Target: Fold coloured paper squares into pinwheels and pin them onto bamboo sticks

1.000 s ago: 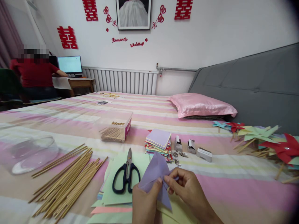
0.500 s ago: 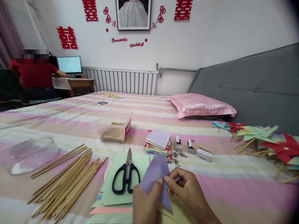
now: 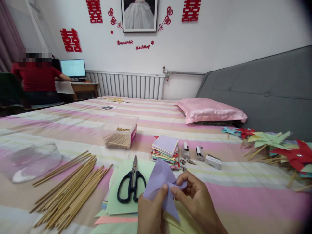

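Observation:
A purple paper pinwheel (image 3: 162,174), partly folded, is held between my two hands above sheets of coloured paper. My left hand (image 3: 152,208) grips it from below left, the thumb pressed near its centre. With thumb and fingers, my right hand (image 3: 192,193) pinches a curled flap on its right side. Dark-handled scissors (image 3: 131,185) lie on the light green paper (image 3: 122,206) just left of my hands. Beyond the pinwheel stands a stack of small coloured paper squares (image 3: 167,145). Small metal fasteners (image 3: 187,161) lie beside that stack.
Thin wooden sticks (image 3: 70,191) lie at left by a clear plastic lid (image 3: 36,162). A clear box of sticks (image 3: 119,136) stands farther back. Small boxes (image 3: 213,162) sit right of the stack. Finished pinwheels (image 3: 270,139) lie far right. A person in red (image 3: 39,76) sits at a desk.
My right fingers have drawn the purple flap a little outward and up, so more of its curl shows. My left thumb has shifted slightly up toward the pinwheel's centre.

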`<action>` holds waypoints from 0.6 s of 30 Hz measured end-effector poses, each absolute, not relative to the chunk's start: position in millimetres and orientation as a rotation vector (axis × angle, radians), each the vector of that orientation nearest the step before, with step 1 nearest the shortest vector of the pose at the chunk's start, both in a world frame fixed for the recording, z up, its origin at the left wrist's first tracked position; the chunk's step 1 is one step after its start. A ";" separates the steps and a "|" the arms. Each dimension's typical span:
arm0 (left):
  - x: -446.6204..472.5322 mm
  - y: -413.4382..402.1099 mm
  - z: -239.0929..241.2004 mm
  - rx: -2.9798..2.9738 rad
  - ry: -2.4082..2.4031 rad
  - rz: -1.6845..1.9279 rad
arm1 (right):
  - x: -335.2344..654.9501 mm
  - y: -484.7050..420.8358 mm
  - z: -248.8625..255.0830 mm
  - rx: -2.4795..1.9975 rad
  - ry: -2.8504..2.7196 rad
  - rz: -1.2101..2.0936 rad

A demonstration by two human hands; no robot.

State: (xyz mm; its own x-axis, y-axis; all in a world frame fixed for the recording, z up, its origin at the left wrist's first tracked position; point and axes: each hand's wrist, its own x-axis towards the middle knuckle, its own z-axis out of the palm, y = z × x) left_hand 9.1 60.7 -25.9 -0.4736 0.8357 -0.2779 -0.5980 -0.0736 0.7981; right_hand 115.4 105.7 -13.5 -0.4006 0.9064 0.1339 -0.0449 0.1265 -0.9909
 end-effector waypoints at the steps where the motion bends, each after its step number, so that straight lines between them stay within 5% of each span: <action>1: 8.8 60.0 -23.7 0.307 1.105 1.743 | 115.2 105.6 -13.4 -0.840 -1.511 1.436; 18: 5.5 60.5 -22.0 0.407 0.929 1.533 | 123.9 122.1 -20.0 -0.780 -1.175 1.773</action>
